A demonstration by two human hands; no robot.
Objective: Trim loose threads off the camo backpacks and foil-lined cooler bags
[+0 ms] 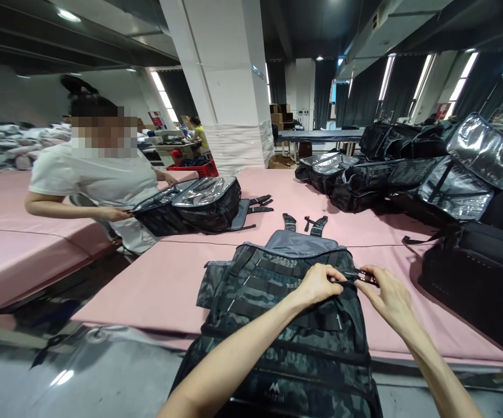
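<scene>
A dark camouflage backpack (pixel 272 319) lies front up before me, its webbing rows facing me and its lower end reaching past the table's near edge. At its upper right side, my left hand (pixel 323 283) is closed, pinching a thin black strip at the bag's edge. Just right of it, my right hand (pixel 386 293) is closed with bent fingers around a small dark piece (pixel 366 277) with a gap in it; its kind is too small to tell. The two hands nearly meet. Above the bag's top, two shoulder straps (pixel 318 225) lie on the pink table (pixel 147 290).
At left, a person in white (pixel 98 180) handles an open silver-lined backpack (pixel 203 203). Several silver-lined bags (pixel 390 168) are piled at the back right. A black bag (pixel 477 278) lies on the right. Behind the table stand a wrapped pillar (pixel 229 87) and a red crate (pixel 203 168).
</scene>
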